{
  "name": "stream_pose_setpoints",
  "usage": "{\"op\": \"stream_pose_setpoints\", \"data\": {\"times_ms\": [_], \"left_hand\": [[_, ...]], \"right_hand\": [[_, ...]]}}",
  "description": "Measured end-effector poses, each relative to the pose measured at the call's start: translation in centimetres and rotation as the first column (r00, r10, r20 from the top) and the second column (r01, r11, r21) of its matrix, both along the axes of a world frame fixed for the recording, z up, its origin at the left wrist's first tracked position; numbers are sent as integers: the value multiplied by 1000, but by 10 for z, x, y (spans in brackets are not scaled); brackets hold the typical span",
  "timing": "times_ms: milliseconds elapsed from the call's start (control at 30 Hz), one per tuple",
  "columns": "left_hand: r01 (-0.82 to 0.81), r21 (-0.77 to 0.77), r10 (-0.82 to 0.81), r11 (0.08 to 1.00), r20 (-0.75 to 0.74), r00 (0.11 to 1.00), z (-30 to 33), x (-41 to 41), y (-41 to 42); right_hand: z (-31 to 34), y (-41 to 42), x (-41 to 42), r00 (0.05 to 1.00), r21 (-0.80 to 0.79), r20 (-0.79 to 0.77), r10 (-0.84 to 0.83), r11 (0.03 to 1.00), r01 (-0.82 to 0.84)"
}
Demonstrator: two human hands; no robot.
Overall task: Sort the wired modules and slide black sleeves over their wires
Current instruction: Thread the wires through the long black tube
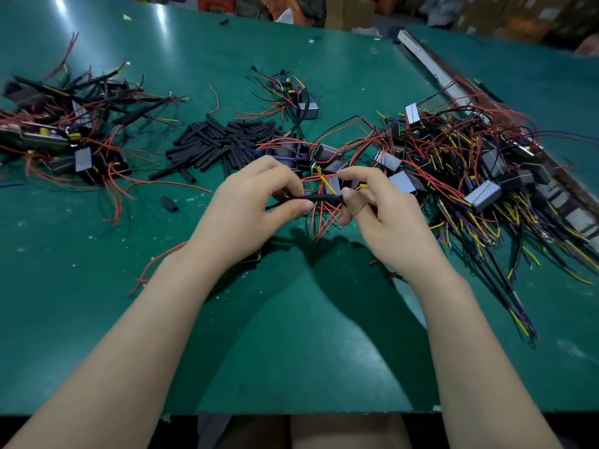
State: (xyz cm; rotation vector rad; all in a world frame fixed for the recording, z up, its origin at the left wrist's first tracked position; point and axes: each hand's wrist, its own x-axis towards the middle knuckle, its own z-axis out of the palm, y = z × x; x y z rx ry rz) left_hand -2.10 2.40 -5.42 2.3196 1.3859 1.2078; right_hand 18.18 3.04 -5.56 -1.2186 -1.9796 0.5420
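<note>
Above the green table (291, 319), the left hand (256, 202) pinches a black sleeve (311, 198) between thumb and curled fingers; the right hand (382, 209) pinches the yellow and blue wires (329, 186) at the sleeve's right end. Loose black sleeves (223, 144) lie heaped just beyond the hands; unsleeved wired modules (486, 176) sprawl to the right; sleeved modules (77, 124) sit well apart at far left.

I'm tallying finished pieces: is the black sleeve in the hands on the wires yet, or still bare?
On. The black sleeve, pinched by the left hand, has yellow wires coming out at the right hand.
</note>
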Motion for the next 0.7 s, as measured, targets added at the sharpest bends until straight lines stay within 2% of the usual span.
{"op": "stream_pose_setpoints", "data": {"times_ms": [233,367,467,533,700], "left_hand": [[4,10,-4,1000,50,999,-2,5,1],[-59,19,57,998,65,996,-4,8,-1],[-94,43,94,995,-4,996,-5,11,-4],[-90,77,93,993,-45,995,-6,11,-4],[-63,101,65,993,-17,998,-4,10,-2]], "right_hand": [[1,-2,-3,995,65,81,-53,997,47],[4,-7,-9,987,92,135,-89,993,77],[5,-9,-12,973,99,195,-126,989,108],[5,-8,-12,970,111,204,-132,988,112],[4,-9,-12,980,113,172,-96,991,77]]}}
